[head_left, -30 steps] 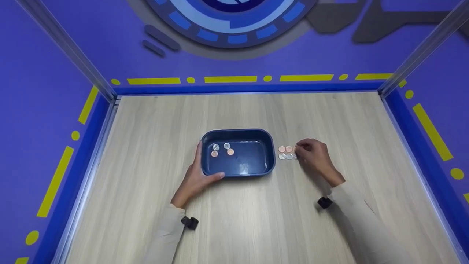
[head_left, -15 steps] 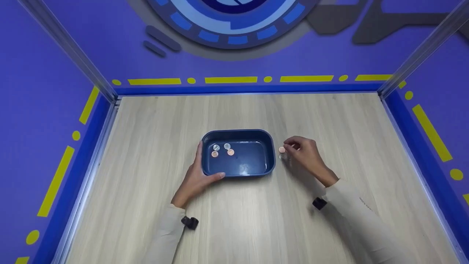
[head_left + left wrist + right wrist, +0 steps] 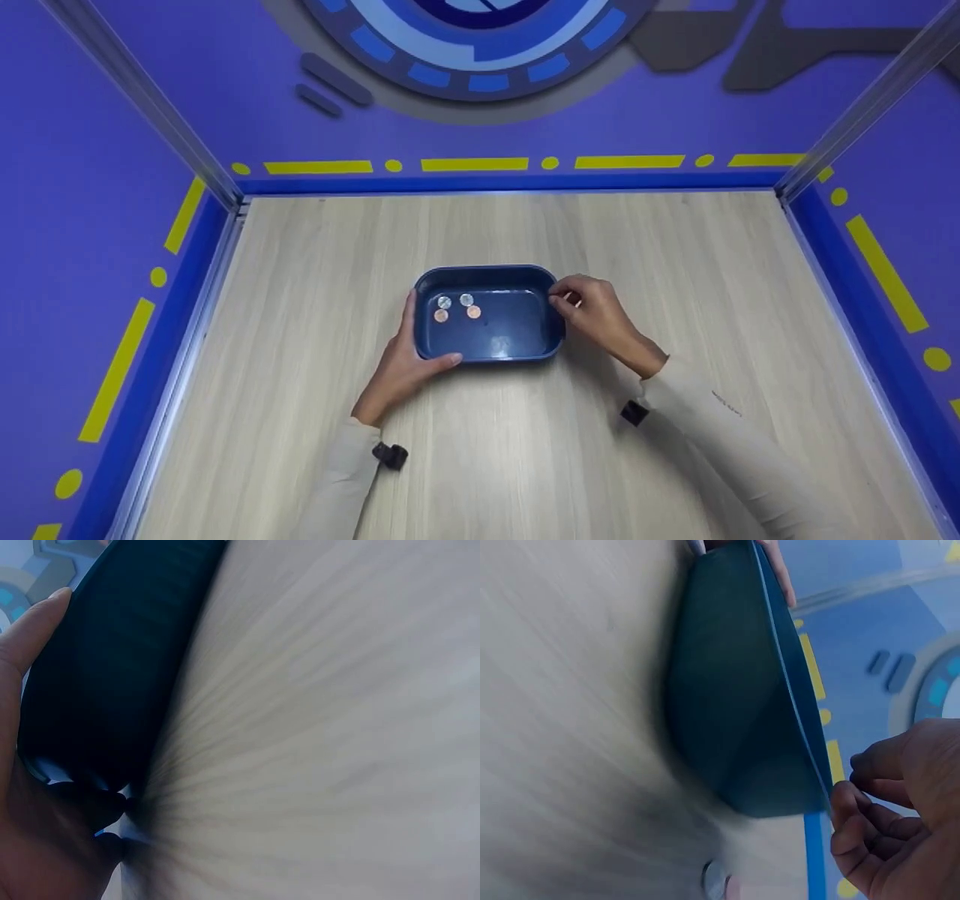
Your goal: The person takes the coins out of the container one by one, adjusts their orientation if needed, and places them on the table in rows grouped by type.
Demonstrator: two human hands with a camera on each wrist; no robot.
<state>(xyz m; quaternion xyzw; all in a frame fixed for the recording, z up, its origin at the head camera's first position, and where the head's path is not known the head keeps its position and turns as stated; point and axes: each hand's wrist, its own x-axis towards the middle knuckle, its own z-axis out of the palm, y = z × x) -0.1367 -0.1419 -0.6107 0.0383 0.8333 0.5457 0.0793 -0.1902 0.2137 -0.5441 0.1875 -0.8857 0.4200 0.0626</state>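
Observation:
A dark blue rectangular bin [image 3: 517,322] sits mid-table, with two silver coins [image 3: 466,299] and two copper coins [image 3: 474,312] in its left part. My left hand [image 3: 401,371] grips the bin's left end, thumb along the near rim and fingers along the left side. My right hand [image 3: 600,315] is at the bin's right rim, thumb and fingertips pinched together. The coin in that pinch is hidden by the fingers. In the right wrist view a silver coin [image 3: 714,881] and part of a copper coin [image 3: 733,887] lie on the table beside the bin.
The pale wooden table [image 3: 480,450] is bounded at the back by a purple wall [image 3: 540,135] with yellow marks. Metal rails [image 3: 169,360] run along its sides. A small black wrist camera [image 3: 634,412] is on the right sleeve.
My right hand has moved left from the rows of coins to the bin's right rim, and now hides the coins left on the table. The left hand and the bin have stayed put.

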